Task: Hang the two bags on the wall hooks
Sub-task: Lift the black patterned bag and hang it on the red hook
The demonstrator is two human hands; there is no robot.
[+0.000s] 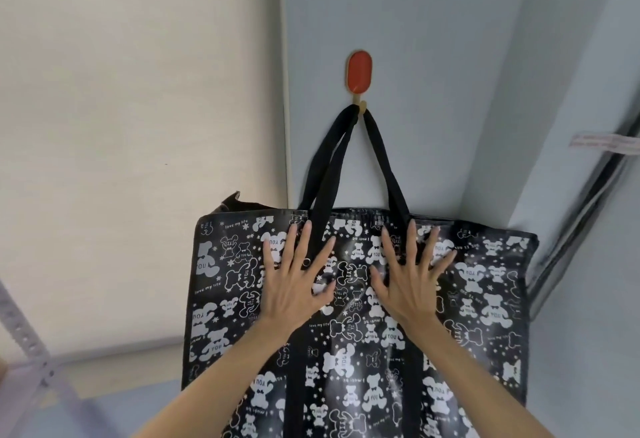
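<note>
I judged the first hanging done: the glossy black tote bag printed with white bears hung by its black strap handles from the red oval wall hook. My left hand and right hand pressed flat on its face, fingers straight, spread, gripping nothing. The next move called for letting go and finding the second bag, which was out of view.

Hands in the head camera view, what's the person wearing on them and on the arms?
Nothing worn shows: the left hand and right hand are ungloved, both forearms bare with no sleeves, watch or bracelet in frame. Fingernails look unpainted.
</note>
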